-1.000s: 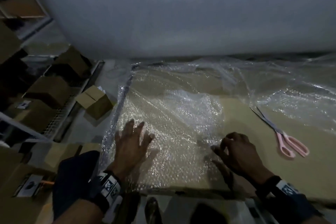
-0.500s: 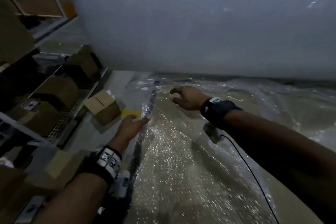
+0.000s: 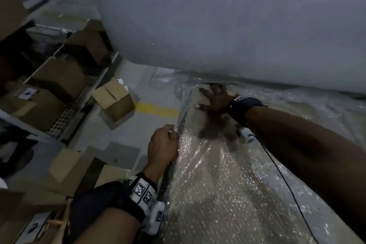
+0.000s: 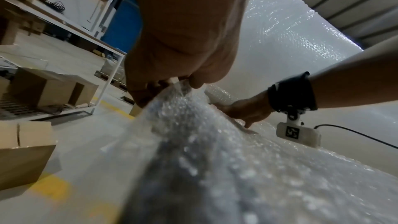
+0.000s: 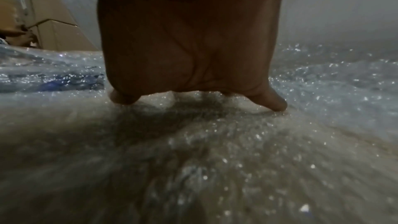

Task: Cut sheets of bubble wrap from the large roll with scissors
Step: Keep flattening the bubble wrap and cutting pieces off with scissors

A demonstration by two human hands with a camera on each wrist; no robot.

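Two hands [image 3: 163, 145] on bubble wrap [image 3: 227, 184], grey floor [image 3: 83, 144], cardboard boxes [image 3: 112, 96]

The person is wearing a black wristband [image 3: 242, 108] on the right forearm, carrying a small white label. A white camera box [image 4: 298, 133] with a square black-and-white marker is hanging under it on a short white mount, and a thin black cable [image 3: 285, 182] is trailing from it. The left wrist is wearing a black band with two white square code tags [image 3: 143, 192], a white box [image 3: 156, 216] below them, and a dark sleeve [image 3: 99, 202] behind.
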